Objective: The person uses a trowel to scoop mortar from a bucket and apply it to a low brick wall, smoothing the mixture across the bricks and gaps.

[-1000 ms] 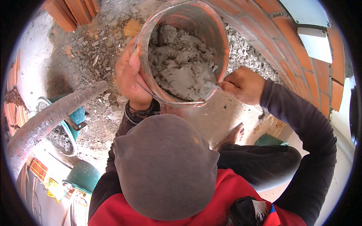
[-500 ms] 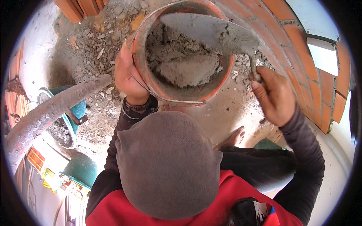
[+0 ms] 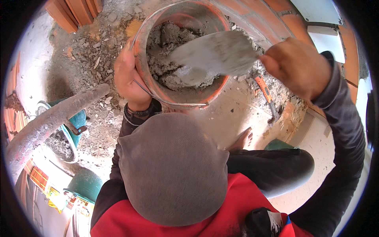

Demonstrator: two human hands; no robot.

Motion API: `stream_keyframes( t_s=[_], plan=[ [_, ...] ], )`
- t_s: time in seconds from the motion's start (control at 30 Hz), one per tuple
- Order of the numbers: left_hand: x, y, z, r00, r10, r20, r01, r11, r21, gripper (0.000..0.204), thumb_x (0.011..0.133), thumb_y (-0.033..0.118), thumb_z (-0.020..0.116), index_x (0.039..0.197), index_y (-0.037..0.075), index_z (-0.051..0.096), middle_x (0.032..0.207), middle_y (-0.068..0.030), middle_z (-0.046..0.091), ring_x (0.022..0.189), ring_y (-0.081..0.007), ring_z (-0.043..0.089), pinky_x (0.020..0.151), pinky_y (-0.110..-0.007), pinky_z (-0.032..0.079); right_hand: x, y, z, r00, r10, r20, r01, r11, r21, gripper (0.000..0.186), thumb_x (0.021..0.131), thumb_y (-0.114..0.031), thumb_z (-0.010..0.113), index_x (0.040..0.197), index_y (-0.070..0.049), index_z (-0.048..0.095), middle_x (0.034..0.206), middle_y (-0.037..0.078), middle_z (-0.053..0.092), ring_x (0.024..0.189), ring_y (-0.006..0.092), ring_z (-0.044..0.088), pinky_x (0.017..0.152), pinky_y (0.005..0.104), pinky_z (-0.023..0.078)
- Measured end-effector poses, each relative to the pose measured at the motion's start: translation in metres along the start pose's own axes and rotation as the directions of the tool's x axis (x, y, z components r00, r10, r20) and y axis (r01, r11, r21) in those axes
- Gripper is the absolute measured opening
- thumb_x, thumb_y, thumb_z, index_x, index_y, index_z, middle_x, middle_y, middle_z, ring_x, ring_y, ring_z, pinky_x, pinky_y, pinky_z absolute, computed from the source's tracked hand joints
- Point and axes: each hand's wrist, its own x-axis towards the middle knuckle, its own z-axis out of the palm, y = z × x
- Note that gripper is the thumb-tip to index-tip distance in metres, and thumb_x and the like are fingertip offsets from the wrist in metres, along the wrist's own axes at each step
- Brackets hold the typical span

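Observation:
My left hand (image 3: 130,81) grips the side of an orange, mortar-smeared bucket (image 3: 167,96) with a wire handle, near the top middle. Wet grey mortar (image 3: 158,36) fills much of it. My right hand (image 3: 294,68) is closed on the handle of a metal trowel (image 3: 215,51), whose blade, coated in mortar and blurred by motion, lies slanted over the bucket's right half. An orange-handled hammer (image 3: 263,90) lies on the floor below the trowel, right of the bucket.
A brick wall (image 3: 291,24) curves along the right. Bricks (image 3: 73,15) stand top left. A crusted pipe (image 3: 55,118) crosses the left, over a tub of rubble (image 3: 59,145); a green bucket (image 3: 85,185) sits lower. A grey cloth-covered head (image 3: 171,166) and bare foot (image 3: 245,138) show below.
My right hand has risen and moved right since one second ago. The trowel came up above the bucket, then swung lower across it. My left hand keeps its hold. The hammer has come into sight.

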Motion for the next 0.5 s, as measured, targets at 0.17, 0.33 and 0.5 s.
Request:
stream_keyframes(
  t_s=[0.17,0.33,0.5],
  plan=[
    [0.006,0.0,0.006,0.997,0.024,0.077,-0.028,0.998,0.051,0.056,0.098,0.031,0.042,0.127,-0.016,0.051,0.124,-0.0214,0.059,0.117,-0.0274,0.056,0.103,-0.037,0.039,0.004,-0.015,0.034,0.994,0.054,0.095,-0.049,0.998,-0.047,0.028,0.093,-0.025,0.057,0.079,-0.002,0.067,0.066,0.016,0.061,0.068,0.0372,0.062,0.068,0.0469,0.05],
    [0.002,0.002,-0.003,1.0,-0.001,-0.005,0.001,0.999,-0.051,0.055,0.099,0.03,0.041,0.127,-0.016,0.052,0.125,-0.021,0.059,0.119,-0.0267,0.055,0.103,-0.037,0.039,-0.034,0.018,-0.001,0.988,0.025,-0.154,-0.044,0.992,-0.121,0.024,0.091,-0.023,0.06,0.078,-0.003,0.065,0.064,0.017,0.06,0.062,0.0355,0.06,0.061,0.0435,0.049],
    [0.007,-0.003,0.0,1.0,-0.002,-0.021,0.001,0.998,-0.062,0.055,0.099,0.031,0.043,0.126,-0.016,0.052,0.124,-0.021,0.059,0.118,-0.0268,0.055,0.103,-0.037,0.039,-0.04,0.022,0.025,0.989,0.123,-0.079,-0.13,0.987,-0.092,0.022,0.091,-0.021,0.059,0.081,-0.003,0.067,0.064,0.017,0.061,0.062,0.0354,0.063,0.061,0.0441,0.051]
  ],
)
